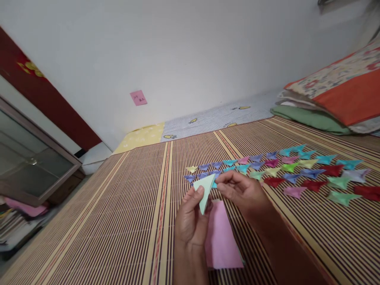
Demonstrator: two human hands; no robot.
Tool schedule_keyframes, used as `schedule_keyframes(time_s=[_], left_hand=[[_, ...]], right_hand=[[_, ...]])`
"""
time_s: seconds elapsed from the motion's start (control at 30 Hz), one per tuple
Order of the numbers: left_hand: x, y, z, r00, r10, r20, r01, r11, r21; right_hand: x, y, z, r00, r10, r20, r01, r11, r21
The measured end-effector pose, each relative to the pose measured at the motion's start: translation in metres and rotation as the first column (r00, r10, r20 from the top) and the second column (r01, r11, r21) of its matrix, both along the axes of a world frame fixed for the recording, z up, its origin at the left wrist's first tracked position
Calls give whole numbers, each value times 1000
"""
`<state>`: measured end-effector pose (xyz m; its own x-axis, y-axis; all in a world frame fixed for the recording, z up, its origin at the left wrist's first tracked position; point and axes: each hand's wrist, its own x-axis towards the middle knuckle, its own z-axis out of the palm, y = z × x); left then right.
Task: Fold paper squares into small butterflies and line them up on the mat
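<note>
My left hand [191, 217] grips a light green sheet of paper [204, 188] folded into a triangle, thumb flat on its near face and fingers behind. The paper is held up off the mat, one point downward. My right hand [240, 192] has its thumb and forefinger pinched at the triangle's upper right corner; how much paper lies between them is hard to see. Below the hands lies a pink stack of paper [223, 241], partly hidden by my left wrist. Several folded paper shapes [274, 181] in many colours stand in rows beyond my right hand.
A striped woven mat [133, 209] covers the surface. At the back right are a stacked orange floral pillow [347, 91] and green bedding [308, 118]. A pink note [138, 97] is on the white wall. A glass-doored cabinet [32, 158] stands at left.
</note>
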<state>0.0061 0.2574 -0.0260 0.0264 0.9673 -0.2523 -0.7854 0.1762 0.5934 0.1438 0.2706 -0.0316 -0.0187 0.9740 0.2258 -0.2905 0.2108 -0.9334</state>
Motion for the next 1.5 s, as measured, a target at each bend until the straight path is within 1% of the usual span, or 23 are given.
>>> schedule_keyframes(time_s=[0.1,0.23,0.33,0.4,0.47,0.57,0.63,0.7,0.77,0.93,1.0,1.03,1.1,1.13,1.2,1.27,1.3,1.37,1.5], left_hand=[[1,0,-3,999,-7,39,7,1000,-13],[5,0,-2,999,-9,50,10,1000,-20],[11,-1,1,999,36,-7,-36,999,35],[15,-2,3,990,99,-100,-86,988,128],[18,-4,4,968,159,-192,-117,970,214],[21,-5,2,940,218,-261,-150,954,259],[21,-5,-1,923,246,-294,-167,948,270],[20,-6,-4,899,274,-342,-179,942,283],[19,-7,-4,867,297,-401,-184,937,298],[20,-13,2,750,325,-575,-143,930,339],[21,-14,5,704,338,-624,-137,927,348],[21,-15,6,692,342,-636,-136,926,351],[21,-14,6,707,332,-624,-124,927,354],[20,-13,5,736,311,-601,-106,931,350],[18,-10,3,821,251,-512,-80,940,333],[15,-7,0,896,204,-394,-86,951,297],[13,-6,-2,922,192,-336,-99,956,277],[11,-4,-3,958,150,-244,-90,967,239],[9,-3,-2,989,-13,-146,42,980,197]], right_hand=[[-3,0,-2,997,70,24,-70,997,28],[-3,0,-3,994,75,74,-81,994,76],[-4,0,-3,994,67,81,-73,995,73],[-8,0,-4,996,29,80,-34,997,62],[-11,0,-5,998,-48,44,46,997,58],[-15,0,-7,985,-174,16,172,981,90],[-16,-1,-7,977,-195,83,185,976,115],[-15,-3,-5,975,-152,163,133,984,119],[-14,-5,-2,978,-93,185,74,991,108],[-14,-7,3,997,-11,78,7,998,60],[-12,-6,3,999,25,46,-26,999,21],[-10,-5,3,998,46,40,-46,999,-1],[-5,-4,1,995,86,42,-85,996,-32],[-3,-3,1,993,105,46,-103,994,-41],[1,-1,-1,988,142,56,-140,989,-51],[5,0,-2,984,171,54,-168,984,-55],[7,1,-3,982,181,50,-178,982,-57],[11,2,-5,979,202,31,-200,978,-60],[18,6,-11,959,283,18,-282,957,-63]])
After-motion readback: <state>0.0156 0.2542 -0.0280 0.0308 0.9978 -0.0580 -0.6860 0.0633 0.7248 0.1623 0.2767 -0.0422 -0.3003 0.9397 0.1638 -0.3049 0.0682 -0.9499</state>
